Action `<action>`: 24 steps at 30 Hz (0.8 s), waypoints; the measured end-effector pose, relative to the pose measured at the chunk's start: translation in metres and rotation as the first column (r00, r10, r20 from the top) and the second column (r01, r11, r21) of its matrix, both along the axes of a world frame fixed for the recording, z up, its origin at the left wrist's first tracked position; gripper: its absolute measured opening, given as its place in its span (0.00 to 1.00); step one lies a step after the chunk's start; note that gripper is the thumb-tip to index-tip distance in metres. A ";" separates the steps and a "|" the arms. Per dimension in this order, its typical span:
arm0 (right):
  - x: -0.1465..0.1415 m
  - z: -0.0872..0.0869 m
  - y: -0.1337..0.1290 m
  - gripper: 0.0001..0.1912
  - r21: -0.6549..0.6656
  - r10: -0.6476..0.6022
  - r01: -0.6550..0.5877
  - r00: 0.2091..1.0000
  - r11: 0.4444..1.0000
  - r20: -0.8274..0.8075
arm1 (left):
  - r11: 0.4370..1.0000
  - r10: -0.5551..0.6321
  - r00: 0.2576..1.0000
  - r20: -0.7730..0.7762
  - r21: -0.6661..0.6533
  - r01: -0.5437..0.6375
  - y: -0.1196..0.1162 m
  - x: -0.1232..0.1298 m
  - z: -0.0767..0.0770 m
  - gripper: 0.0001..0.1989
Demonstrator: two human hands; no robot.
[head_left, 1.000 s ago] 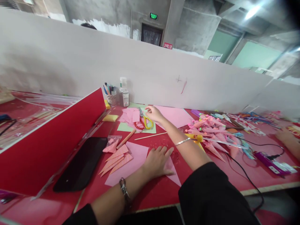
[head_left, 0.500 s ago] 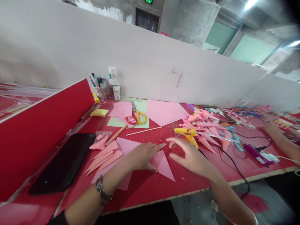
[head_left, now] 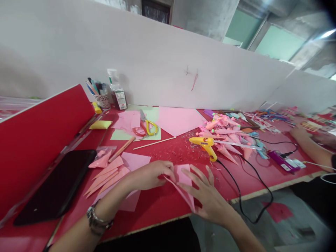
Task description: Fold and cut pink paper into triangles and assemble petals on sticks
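Note:
A piece of pink paper [head_left: 184,174], partly folded and raised off the red table, is between my two hands. My left hand [head_left: 154,175] pinches its left edge, fingers curled. On the other side my right hand [head_left: 206,194] grips the paper's right edge, thumb low and fingers spread across it. Flat pink sheets [head_left: 135,161] lie beneath and beside my left forearm. Left of them are several folded pink paper cones [head_left: 106,178]. A yellow hot glue gun [head_left: 206,142] rests beyond my right hand, its clear glue stick pointing right.
Pink cones with bead tips [head_left: 223,131] are heaped behind the glue gun. Scissors [head_left: 151,127] lie on green and pink paper. A black phone-like slab [head_left: 56,185], a pen cup [head_left: 101,99] and a bottle [head_left: 118,92] stand left. A co-worker's arm [head_left: 312,147] and purple power strip [head_left: 285,162] are right.
The pink paper lay flat under my left hand; now it is lifted and bent. My right hand, apart before, has come onto its right edge. The view has shifted slightly.

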State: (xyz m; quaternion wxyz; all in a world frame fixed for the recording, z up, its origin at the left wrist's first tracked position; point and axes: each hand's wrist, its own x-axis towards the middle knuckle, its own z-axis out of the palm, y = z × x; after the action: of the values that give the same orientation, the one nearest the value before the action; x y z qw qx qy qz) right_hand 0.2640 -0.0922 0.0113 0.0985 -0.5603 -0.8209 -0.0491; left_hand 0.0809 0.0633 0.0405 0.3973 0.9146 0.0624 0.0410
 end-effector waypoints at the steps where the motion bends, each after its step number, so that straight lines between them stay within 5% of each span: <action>1: -0.003 -0.001 0.001 0.25 0.043 0.013 -0.013 1.000 0.999 0.013 | 1.000 -0.003 1.000 0.010 -0.003 0.003 0.000 -0.002 0.000 0.17; 5: -0.016 -0.008 0.004 0.20 0.214 0.007 -0.016 0.999 0.977 0.041 | 0.983 0.068 0.998 0.015 0.171 -0.070 -0.004 -0.015 -0.007 0.19; 9: -0.025 -0.016 0.003 0.13 0.239 0.024 -0.032 0.999 0.970 0.033 | 0.882 0.214 0.976 -0.046 0.439 -0.173 -0.021 -0.037 -0.016 0.17; 13: -0.030 -0.015 0.001 0.10 0.264 0.043 -0.044 0.999 0.964 0.006 | 0.804 0.301 0.949 -0.090 0.559 -0.202 -0.048 -0.055 -0.028 0.15; 18: -0.029 -0.014 0.005 0.12 0.047 0.099 -0.092 0.980 0.995 -0.172 | 0.727 0.316 0.949 0.010 0.640 -0.249 -0.069 -0.066 -0.046 0.20; 24: -0.017 -0.021 0.009 0.10 -0.093 0.036 -0.086 0.896 0.992 -0.442 | 0.709 0.373 0.924 0.081 0.618 -0.340 -0.069 -0.069 -0.051 0.16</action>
State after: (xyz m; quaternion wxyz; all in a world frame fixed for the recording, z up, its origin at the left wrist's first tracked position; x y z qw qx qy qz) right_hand 0.2471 -0.0835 -0.0101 0.2516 -0.5354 -0.7961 0.1272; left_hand 0.0116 -0.0057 -0.0109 0.0565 0.9649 0.2304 0.1126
